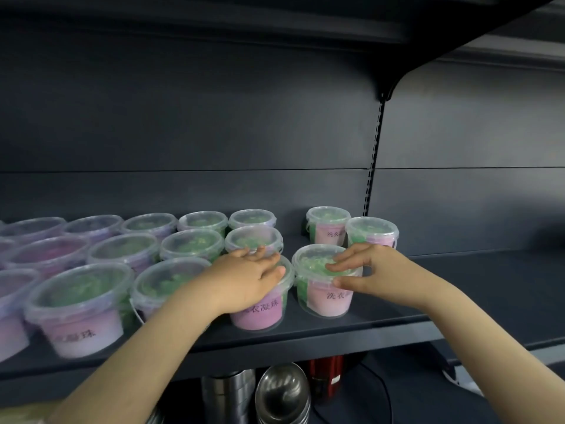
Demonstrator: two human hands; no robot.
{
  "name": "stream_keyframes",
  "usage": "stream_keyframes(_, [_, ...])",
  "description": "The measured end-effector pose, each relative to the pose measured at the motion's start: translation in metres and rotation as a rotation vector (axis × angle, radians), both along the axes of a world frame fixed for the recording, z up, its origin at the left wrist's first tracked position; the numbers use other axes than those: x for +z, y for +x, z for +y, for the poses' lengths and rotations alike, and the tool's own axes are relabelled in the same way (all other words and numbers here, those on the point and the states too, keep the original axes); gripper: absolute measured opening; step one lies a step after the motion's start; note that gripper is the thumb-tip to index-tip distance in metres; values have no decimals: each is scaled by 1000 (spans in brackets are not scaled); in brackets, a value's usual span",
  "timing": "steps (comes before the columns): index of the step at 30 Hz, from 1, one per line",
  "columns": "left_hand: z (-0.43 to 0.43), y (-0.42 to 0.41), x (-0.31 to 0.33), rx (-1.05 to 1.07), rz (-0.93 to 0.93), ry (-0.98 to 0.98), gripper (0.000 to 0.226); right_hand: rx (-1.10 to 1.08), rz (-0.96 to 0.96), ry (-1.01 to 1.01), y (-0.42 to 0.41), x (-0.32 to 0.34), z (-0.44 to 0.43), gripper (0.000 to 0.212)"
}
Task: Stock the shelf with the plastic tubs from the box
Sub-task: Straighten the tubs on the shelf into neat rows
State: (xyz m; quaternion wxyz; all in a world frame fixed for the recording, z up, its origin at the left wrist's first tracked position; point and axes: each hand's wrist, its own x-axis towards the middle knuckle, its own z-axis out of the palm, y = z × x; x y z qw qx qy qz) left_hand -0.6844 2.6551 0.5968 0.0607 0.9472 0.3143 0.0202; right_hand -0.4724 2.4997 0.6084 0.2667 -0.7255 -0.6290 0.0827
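Several clear plastic tubs with pink or purple labels and green contents stand in rows on the dark shelf (458, 289). My left hand (247, 276) lies over the lid of a front-row tub (260, 316) with a magenta label, fingers curved round its rim. My right hand (363, 270) grips the tub (321, 298) next to it, fingers on the lid and thumb against the side. Two more tubs (328, 224) (371, 232) stand behind that one. The box is not in view.
The shelf's right part is bare dark metal. A slotted upright (374, 154) runs up the back panel, and an upper shelf (275, 22) hangs overhead. Below the shelf edge stand steel bowls (282, 393), a steel canister (227, 396) and a red object (325, 377).
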Motion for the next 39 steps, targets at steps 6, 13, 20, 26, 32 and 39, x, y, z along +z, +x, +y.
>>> stream_keyframes(6, [-3,1,2,-12,10,33,57,-52,35,-13,-6,2,-1,27])
stream_keyframes(13, [-6,0,2,-43,-5,62,58,-91,51,1,-15,0,-2,25])
stream_keyframes(20, [-1,0,7,-59,12,74,60,-67,76,-97,-18,8,-4,29])
stream_keyframes(26, [19,6,23,-56,-57,21,60,-82,90,64,4,24,10,22])
stream_keyframes(32, [41,19,26,-19,-107,-6,65,-246,-89,-11,63,19,37,36])
stream_keyframes(39, [45,27,7,34,54,-65,69,-282,-117,-103,101,10,43,30])
